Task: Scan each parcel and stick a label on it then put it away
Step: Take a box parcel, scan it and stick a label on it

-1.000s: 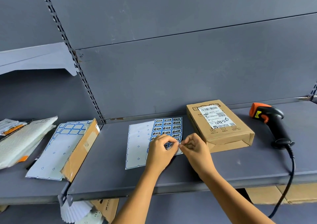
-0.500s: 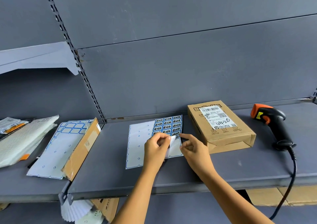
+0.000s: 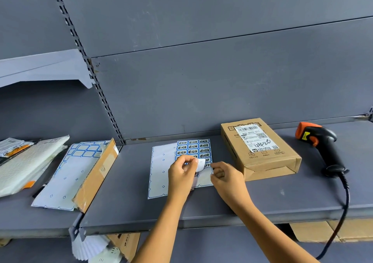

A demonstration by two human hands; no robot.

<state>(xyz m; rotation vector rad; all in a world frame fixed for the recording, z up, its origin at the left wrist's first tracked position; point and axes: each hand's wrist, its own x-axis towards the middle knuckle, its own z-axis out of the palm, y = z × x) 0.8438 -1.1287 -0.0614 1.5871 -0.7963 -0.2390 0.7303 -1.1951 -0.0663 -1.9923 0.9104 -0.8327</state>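
Parcel (image 3: 260, 162) flat on shelf (image 3: 282, 198), just right of label sheet (image 3: 159, 174), waybill (image 3: 256, 139) up. Reads "856-8555-011" under barcode, handwritten scrawl below. Rest of sheet: blue-bordered labels, black characters. Versus 0.5 s ago: sticker (image 3: 201, 165) peeled higher, white back showing. Left hand (image 3: 180, 175) pinching sticker; right hand (image 3: 227, 179) curled at sheet edge, pinch or press unclear.

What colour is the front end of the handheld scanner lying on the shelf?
Orange, on a black handle; the scanner shows clearly in the head view.
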